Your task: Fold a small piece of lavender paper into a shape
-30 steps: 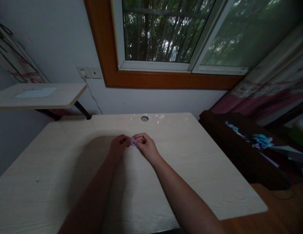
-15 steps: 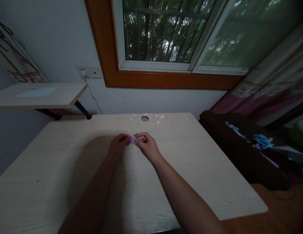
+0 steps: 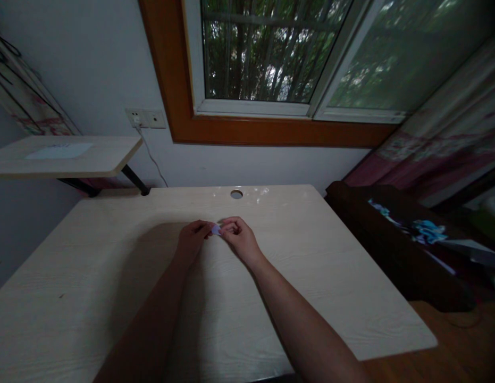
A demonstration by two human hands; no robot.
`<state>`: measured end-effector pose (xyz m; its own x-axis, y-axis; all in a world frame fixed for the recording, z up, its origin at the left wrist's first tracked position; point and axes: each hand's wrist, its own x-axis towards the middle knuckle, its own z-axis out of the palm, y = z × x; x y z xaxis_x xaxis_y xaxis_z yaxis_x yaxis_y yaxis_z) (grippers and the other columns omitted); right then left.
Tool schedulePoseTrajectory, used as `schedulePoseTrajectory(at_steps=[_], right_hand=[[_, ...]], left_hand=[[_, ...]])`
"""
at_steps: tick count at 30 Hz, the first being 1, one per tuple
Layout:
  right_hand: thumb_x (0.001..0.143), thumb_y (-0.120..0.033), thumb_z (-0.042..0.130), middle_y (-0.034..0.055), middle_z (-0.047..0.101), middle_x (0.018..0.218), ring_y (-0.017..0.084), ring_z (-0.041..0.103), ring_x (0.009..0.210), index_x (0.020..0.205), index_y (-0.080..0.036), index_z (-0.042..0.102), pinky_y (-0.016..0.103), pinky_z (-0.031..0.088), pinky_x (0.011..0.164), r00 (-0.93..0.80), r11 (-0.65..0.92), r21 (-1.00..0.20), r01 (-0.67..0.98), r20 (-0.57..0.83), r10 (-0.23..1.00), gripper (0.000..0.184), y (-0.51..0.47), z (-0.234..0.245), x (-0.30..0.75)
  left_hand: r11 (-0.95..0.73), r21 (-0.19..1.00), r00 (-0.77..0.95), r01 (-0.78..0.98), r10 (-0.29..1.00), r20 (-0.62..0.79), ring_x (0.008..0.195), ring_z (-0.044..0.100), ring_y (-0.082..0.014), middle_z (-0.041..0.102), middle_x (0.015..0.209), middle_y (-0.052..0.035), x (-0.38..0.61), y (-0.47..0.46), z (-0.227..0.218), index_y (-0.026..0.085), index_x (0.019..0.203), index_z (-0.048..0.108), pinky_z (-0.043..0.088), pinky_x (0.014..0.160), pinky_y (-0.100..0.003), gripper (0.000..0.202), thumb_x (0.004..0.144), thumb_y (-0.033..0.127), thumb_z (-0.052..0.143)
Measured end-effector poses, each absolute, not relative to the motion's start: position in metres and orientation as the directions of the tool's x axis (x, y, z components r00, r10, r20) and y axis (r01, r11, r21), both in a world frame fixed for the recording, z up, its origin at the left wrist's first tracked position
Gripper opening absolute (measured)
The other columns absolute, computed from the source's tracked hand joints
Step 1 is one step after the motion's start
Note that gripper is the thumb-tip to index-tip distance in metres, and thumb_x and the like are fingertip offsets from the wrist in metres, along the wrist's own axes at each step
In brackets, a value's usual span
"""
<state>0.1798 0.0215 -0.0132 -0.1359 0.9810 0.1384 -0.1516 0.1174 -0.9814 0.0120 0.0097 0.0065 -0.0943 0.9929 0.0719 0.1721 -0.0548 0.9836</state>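
A small pale purple piece, perhaps paper, is pinched between my two hands just above or on the wooden desk. My left hand grips its left end with thumb and fingertips. On the other side, my right hand holds the right end between thumb and forefinger, with its remaining fingers curled. The fingers cover part of the piece, and I cannot tell whether it is folded.
Behind my hands, a round cable hole is set near the desk's back edge. A raised shelf with a white sheet stands at the left. Dark furniture with cloth items lies past the right edge.
The purple piece and the fingertips of my left hand have shifted very slightly; both hands still hold it in nearly the same place.
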Motion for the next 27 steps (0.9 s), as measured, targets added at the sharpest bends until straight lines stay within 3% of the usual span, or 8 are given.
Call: schedulePoseTrajectory(at_steps=[12, 20, 27], right_hand=[[0.075, -0.025, 0.074, -0.0011, 0.070, 0.080, 0.015, 0.064, 0.074, 0.100, -0.022, 0.062, 0.028, 0.050, 0.074, 0.027, 0.168, -0.965, -0.203, 0.166, 0.986, 0.028, 0.0261, -0.0147, 0.1831], [0.073, -0.030, 0.078, 0.0009, 0.069, 0.087, 0.015, 0.063, 0.074, 0.103, -0.023, 0.067, 0.028, 0.050, 0.072, -0.069, 0.171, -0.980, -0.103, 0.179, 0.981, 0.033, 0.0201, -0.0116, 0.1818], [0.075, -0.031, 0.075, 0.0000, 0.069, 0.079, 0.016, 0.061, 0.070, 0.097, -0.023, 0.067, 0.029, 0.049, 0.069, 0.017, 0.172, -0.972, -0.161, 0.171, 0.985, 0.024, 0.0221, -0.0131, 0.1819]], left_hand=[[0.022, 0.998, -0.047, 0.053, 0.999, -0.020, 0.064, 0.066, -0.0168, 0.072, 0.068, -0.0041, 0.0132, 0.0148, 0.0026, 0.016, 0.075, 0.073, 0.054, 0.064, -0.028, 0.025, 0.069, 0.040, 0.076], [0.016, 0.999, -0.022, 0.043, 1.000, -0.015, 0.068, 0.069, -0.0178, 0.075, 0.071, -0.0044, 0.0133, 0.0132, 0.0013, 0.017, 0.077, 0.074, 0.055, 0.067, -0.029, 0.027, 0.070, 0.043, 0.076], [0.034, 0.999, -0.005, 0.031, 0.999, -0.034, 0.068, 0.069, -0.0176, 0.075, 0.071, -0.0048, 0.0147, 0.0112, 0.0044, 0.017, 0.076, 0.074, 0.055, 0.070, -0.029, 0.027, 0.072, 0.044, 0.074]])
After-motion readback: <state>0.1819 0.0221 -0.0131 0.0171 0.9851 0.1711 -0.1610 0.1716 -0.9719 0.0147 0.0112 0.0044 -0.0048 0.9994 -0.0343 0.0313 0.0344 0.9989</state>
